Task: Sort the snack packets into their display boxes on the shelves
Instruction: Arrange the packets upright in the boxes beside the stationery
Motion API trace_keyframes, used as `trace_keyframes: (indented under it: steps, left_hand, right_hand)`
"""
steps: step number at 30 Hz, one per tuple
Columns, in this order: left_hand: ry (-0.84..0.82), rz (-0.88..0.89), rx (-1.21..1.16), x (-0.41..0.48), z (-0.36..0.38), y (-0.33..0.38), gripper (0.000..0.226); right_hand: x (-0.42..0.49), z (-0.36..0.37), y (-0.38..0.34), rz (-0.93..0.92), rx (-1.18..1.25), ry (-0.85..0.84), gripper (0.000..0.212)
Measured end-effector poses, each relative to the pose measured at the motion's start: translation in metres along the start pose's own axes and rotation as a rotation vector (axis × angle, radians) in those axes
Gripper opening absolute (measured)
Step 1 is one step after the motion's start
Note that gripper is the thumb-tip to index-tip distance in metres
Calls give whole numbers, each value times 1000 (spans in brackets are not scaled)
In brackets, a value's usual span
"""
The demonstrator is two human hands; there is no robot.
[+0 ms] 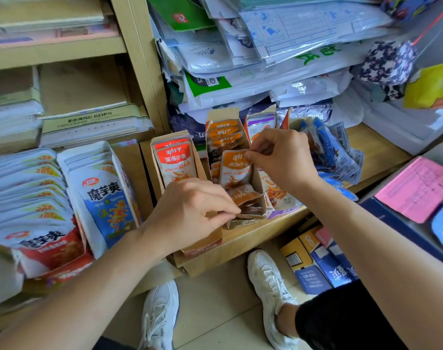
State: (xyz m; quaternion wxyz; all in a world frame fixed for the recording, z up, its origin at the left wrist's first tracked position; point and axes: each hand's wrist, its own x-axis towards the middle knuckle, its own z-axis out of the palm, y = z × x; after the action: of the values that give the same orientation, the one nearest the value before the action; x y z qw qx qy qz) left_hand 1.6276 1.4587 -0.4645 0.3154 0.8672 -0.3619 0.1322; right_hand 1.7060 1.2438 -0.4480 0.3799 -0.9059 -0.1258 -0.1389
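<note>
An open cardboard display box of orange fish-snack packets stands on the low shelf. My right hand pinches the top edge of one upright orange packet in it. My left hand pinches the flat-lying orange packets at the box's front end. Left of it stands a box with red packets. Right of it is a box of purple packets, and beyond that a loose heap of blue packets.
Two larger boxes of white konjac snack packets fill the shelf's left side. Stacked papers and plastic mailers pile above. Pink paper lies at right. Blue boxes and my white shoes are on the floor.
</note>
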Motion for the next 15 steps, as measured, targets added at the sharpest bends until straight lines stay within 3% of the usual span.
trace_keyframes:
  steps: [4, 12, 15]
  left_hand:
    - [-70, 29, -43, -6, 5, 5, 12]
    - [60, -47, 12, -4, 3, 3, 14]
    - [80, -46, 30, -4, 4, 4, 14]
  right_hand:
    - [0, 13, -5, -15, -21, 106, 10]
    - [-5, -1, 3, -111, -45, -143, 33]
    - [-8, -9, 0, -141, 9, -182, 24]
